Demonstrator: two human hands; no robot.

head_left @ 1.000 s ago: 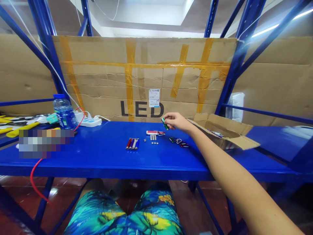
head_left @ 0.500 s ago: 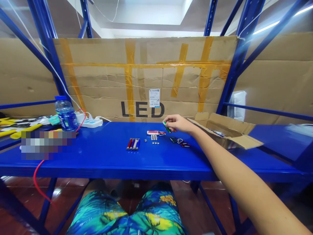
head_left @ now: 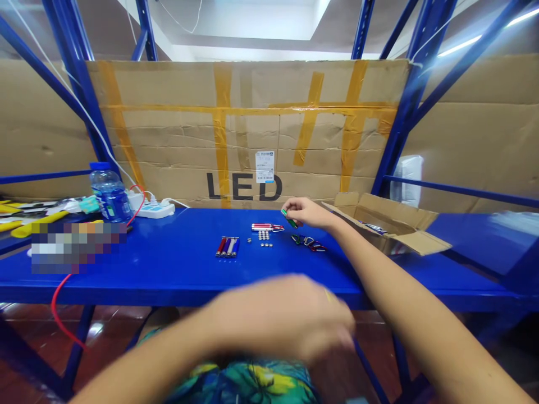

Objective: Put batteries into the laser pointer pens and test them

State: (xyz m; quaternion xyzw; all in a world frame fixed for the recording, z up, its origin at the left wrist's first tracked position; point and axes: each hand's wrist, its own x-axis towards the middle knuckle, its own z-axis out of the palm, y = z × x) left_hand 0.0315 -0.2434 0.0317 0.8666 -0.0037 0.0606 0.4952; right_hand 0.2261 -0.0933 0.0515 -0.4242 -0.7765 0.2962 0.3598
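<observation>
My right hand [head_left: 304, 213] is raised a little over the far part of the blue table [head_left: 168, 269]. Its fingers pinch a small green metal tube [head_left: 291, 220], which looks like a mini flashlight body. Close in front of the camera, my left hand [head_left: 295, 320] is smeared by motion, its fingers unclear. Several coloured tubes [head_left: 228, 247] in red, purple, white and blue lie side by side mid-table. Further back are red and silver mini flashlights [head_left: 267, 227] with clips. Several button cells [head_left: 264, 235] lie in rows before them, and carabiner clips [head_left: 309, 242] sit to the right.
An open cardboard box [head_left: 393, 224] stands at the right, with small items inside. At the left are a water bottle [head_left: 110, 192], a white power strip [head_left: 154, 209] and a red cable [head_left: 59, 303]. A tall cardboard sheet [head_left: 177, 140] closes off the back.
My left hand has come into view from below, sweeping over the table's front edge. My right hand keeps its pinch on the green tube and has barely moved.
</observation>
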